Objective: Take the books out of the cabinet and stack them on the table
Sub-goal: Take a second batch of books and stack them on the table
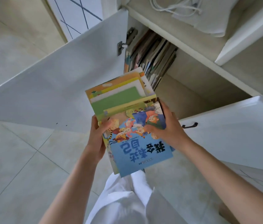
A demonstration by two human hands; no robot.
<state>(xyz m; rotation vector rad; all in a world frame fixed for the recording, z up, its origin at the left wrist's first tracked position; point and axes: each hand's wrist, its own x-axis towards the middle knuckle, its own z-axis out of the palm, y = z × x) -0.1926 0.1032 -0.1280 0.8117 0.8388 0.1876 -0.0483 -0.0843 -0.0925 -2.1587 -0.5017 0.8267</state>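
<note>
Now both hands grip books (127,120) | left hand (97,136) at left edge | right hand (166,128) at right edge | cabinet (192,88) doors open, free room beside shelved books (151,59)

Everything relative to the open white cabinet (197,88): row of thin upright picture books (153,59) sits inside, on its lower shelf, packed vs the left wall by the metal hinge (131,34). Shelf above has a white cloth bag with cords (197,15). Fanned bundle of colourful kids' books (130,123) is out in front of the opening, btwn left hand (97,135) & right hand (168,128), above the tiled floor (22,167).
</note>
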